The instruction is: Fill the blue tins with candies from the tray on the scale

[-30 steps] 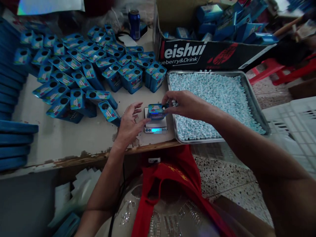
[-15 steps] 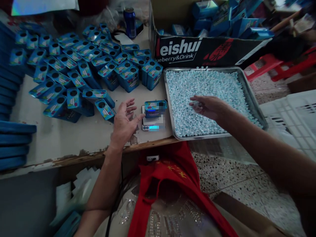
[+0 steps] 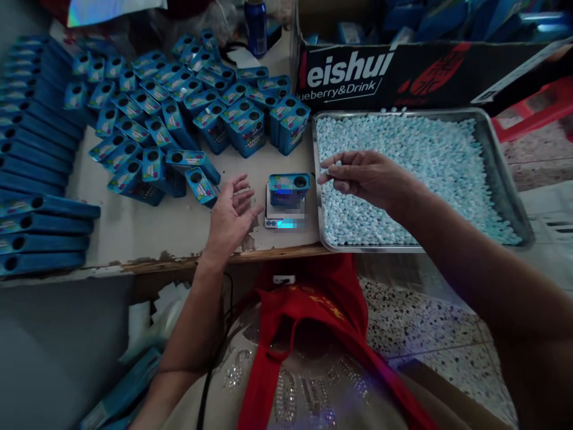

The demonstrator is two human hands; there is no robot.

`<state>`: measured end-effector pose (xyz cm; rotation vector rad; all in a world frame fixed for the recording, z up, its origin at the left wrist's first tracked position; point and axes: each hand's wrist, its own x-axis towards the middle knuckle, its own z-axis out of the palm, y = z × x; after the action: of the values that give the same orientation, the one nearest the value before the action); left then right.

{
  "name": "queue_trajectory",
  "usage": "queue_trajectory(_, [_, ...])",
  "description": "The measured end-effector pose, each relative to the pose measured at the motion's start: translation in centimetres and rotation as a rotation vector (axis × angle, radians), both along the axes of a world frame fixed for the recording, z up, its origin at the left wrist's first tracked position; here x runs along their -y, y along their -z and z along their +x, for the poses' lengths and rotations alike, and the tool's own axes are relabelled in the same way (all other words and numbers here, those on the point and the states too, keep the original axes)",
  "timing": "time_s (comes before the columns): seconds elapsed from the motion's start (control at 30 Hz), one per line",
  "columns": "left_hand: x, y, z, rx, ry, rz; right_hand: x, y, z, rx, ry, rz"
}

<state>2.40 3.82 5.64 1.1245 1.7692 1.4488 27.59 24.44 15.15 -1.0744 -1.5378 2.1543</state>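
Observation:
On a small digital scale stands a blue box with a round hole in its top. My left hand is open beside the scale, fingers spread, touching neither scale nor box. To the right, a metal tray holds a broad layer of small pale-blue candies. My right hand hovers over the tray's left edge with thumb and fingers pinched together. Pale candy shows between the fingertips; how much they hold is hidden.
Many similar blue boxes with holed tops crowd the table's left and back. More are stacked flat at the far left. Behind the tray is a black carton holding blue boxes. A blue can stands at the back.
My right hand has moved left from the middle of the candies to the tray's left edge, its fingers pinched. My left hand stays open by the scale. The view has shifted slightly.

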Motion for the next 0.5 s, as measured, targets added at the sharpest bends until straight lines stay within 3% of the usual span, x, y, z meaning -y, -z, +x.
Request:
queue_trajectory(0.27, [-0.7, 0.2, -0.1, -0.046, 0.02, -0.008, 0.7, -2.1, -2.9, 0.127, -0.228, 0.431])
queue_trajectory(0.43, [-0.2, 0.9, -0.4, 0.065, 0.008, 0.01, 1.5, -2.7, -4.3, 0.324, -0.363, 0.868])
queue_trajectory(0.5, [-0.2, 1.0, -0.5, 0.094, 0.005, 0.011, 1.7, -2.6, -4.6, 0.376, -0.394, 0.97])
